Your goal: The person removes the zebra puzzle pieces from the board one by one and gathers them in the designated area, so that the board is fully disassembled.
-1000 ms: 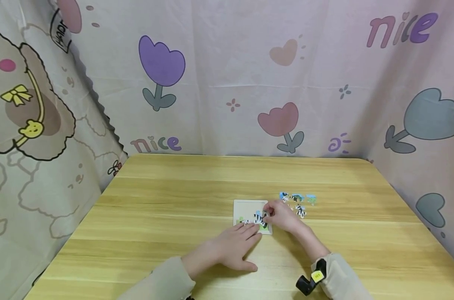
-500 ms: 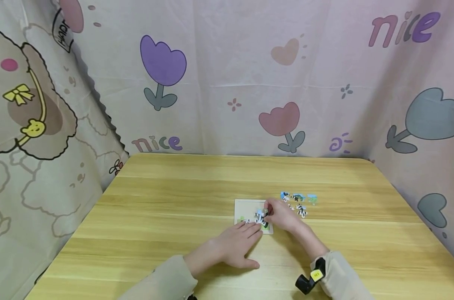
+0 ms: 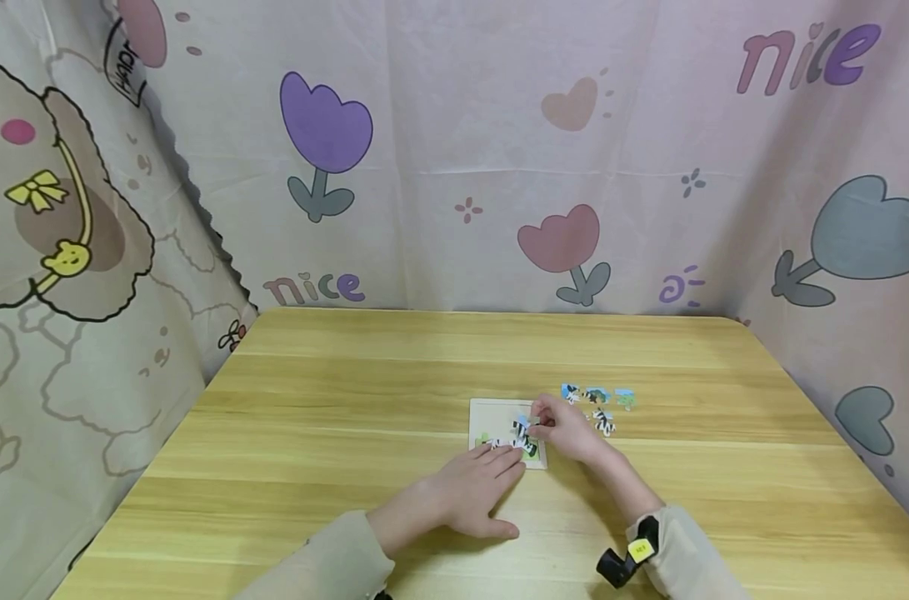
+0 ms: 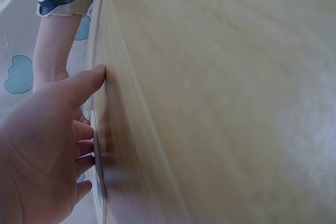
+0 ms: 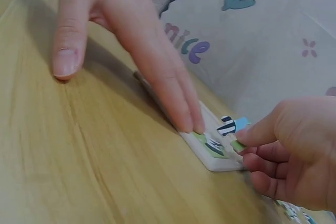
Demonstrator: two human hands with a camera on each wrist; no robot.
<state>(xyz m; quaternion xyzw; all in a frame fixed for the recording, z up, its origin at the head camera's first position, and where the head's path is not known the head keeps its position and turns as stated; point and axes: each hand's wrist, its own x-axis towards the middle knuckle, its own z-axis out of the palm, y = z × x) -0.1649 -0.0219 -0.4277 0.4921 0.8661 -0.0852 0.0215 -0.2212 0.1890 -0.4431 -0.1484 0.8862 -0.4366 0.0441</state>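
Note:
In the head view, a square white puzzle tray (image 3: 491,414) lies on the table with zebra-patterned pieces in its near part. My left hand (image 3: 469,493) rests flat with its fingertips on the tray's near side, covering some of the pieces. At the tray's right edge, my right hand (image 3: 568,430) pinches a puzzle piece (image 5: 228,128) between thumb and fingers. Black-and-white stripes, blue and green show on that piece, which looks tilted above the tray in the right wrist view. A green-and-striped piece (image 5: 212,146) lies in the tray's corner beside the left fingertips.
Several loose puzzle pieces lie on the wooden table (image 3: 334,400) beyond the right hand, among them a blue-and-green one (image 3: 625,398) and a striped one (image 3: 604,422). A printed curtain (image 3: 424,108) hangs behind the table. A black camera (image 3: 617,567) is strapped to the right wrist.
The striped piece at my right fingertips has shifted and turned slightly over the tray, with small movements of the right fingers. My left hand stays on the tray's near side.

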